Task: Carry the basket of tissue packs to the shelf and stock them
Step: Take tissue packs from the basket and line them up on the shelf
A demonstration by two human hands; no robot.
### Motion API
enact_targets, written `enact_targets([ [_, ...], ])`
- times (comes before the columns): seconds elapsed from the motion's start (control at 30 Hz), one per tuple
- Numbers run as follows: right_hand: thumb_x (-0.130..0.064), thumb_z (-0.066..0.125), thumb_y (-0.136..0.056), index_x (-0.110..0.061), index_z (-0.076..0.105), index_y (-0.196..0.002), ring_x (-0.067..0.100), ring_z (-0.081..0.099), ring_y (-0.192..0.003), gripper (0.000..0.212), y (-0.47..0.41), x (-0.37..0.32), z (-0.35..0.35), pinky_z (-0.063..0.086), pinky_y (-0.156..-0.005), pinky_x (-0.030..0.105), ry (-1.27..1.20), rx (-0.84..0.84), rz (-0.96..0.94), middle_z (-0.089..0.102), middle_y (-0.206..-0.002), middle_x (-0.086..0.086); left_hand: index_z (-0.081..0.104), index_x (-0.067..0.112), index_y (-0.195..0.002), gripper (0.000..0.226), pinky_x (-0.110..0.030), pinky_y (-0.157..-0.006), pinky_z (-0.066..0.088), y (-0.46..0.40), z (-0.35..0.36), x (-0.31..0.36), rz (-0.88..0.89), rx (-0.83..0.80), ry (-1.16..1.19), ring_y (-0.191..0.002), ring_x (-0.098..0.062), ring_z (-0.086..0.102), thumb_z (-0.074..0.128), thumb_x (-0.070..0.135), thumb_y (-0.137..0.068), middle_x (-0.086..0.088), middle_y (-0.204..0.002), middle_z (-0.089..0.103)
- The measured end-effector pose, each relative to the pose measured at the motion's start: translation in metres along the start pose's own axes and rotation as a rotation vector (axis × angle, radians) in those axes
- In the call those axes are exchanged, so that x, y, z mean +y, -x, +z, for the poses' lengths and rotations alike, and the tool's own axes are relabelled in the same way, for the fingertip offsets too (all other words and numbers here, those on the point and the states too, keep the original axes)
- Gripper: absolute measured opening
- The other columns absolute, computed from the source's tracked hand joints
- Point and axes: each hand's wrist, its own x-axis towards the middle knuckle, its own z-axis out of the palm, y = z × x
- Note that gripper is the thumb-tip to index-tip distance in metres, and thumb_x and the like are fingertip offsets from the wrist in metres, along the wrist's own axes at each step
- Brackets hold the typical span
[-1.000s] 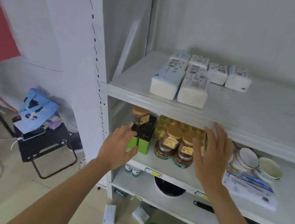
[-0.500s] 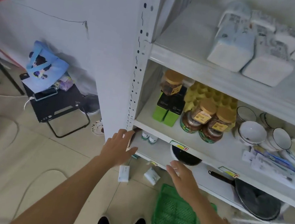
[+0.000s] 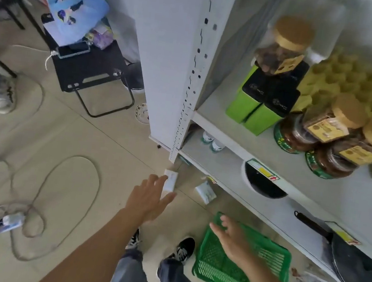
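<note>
While both hands spread empty | left hand (image 3: 149,200) fingers overlap a tissue pack (image 3: 170,181) on floor by shelf (image 3: 239,138) post | second pack (image 3: 205,192) just right | right hand (image 3: 230,239) above green basket (image 3: 235,264)

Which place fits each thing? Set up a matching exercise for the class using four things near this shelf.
Things:
1. green plastic basket
2. black frying pan
3. blue cloth bag
4. brown-lidded glass jar

Places:
A. on the black folding stool
B. on the floor by the person's feet
C. on top of the green-and-black boxes
D. on the low shelf board

Pairs: 1-B, 2-D, 3-A, 4-C
</note>
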Motion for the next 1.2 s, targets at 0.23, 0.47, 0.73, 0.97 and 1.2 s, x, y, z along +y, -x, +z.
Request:
enact_targets([
  [0.23,-0.047,0.062,-0.103,-0.008,0.060,-0.140,0.024,0.065,-0.120,0.054,-0.108,0.043,0.039,0.052,-0.109,0.046,-0.082,0.083,0.101,0.066,-0.137,0.011,0.029,0.024,-0.161,0.071,-0.046,-0.110,0.043,-0.091,0.081,-0.051,-0.044,-0.080,0.008,-0.140,-0.030,0.045,0.030,0.066,-0.103,-0.007,-0.160,0.037],
  [0.47,-0.036,0.066,-0.103,-0.002,0.063,-0.136,0.021,0.063,-0.109,0.047,-0.231,0.090,0.103,0.050,-0.096,0.034,-0.080,0.112,0.129,0.069,-0.132,0.015,0.031,0.023,-0.159,0.069,-0.049,-0.108,0.041,-0.186,0.183,-0.109,-0.095,-0.099,0.110,-0.138,-0.033,0.044,0.037,0.064,-0.103,-0.008,-0.158,0.038],
  [0.73,-0.034,0.069,-0.101,0.003,0.063,-0.133,0.032,0.066,-0.119,0.049,-0.379,0.143,0.177,0.050,-0.099,0.037,-0.009,0.106,0.128,0.068,-0.134,0.020,0.027,0.022,-0.161,0.073,-0.051,-0.111,0.040,-0.275,0.318,-0.177,-0.210,-0.155,0.237,-0.139,-0.035,0.045,0.044,0.062,-0.102,-0.009,-0.158,0.037],
  [0.97,-0.033,0.073,-0.096,-0.001,0.057,-0.142,0.041,0.055,-0.133,0.058,-0.496,0.184,0.190,0.042,-0.111,0.040,0.128,0.272,0.137,0.055,-0.145,0.027,0.023,0.019,-0.162,0.083,-0.054,-0.118,0.037,-0.346,0.403,-0.220,-0.232,-0.122,0.398,-0.147,-0.032,0.040,0.054,0.062,-0.098,-0.012,-0.161,0.031],
  [1.2,-0.045,0.076,-0.093,-0.012,0.023,-0.167,0.035,0.035,-0.155,0.096,-0.576,0.206,0.182,0.032,-0.126,0.047,0.056,0.319,0.159,0.032,-0.171,0.015,0.023,0.012,-0.163,0.096,-0.042,-0.110,0.040,-0.420,0.435,-0.230,-0.278,-0.078,0.544,-0.144,-0.031,0.044,0.069,0.058,-0.092,-0.014,-0.162,0.034],
])
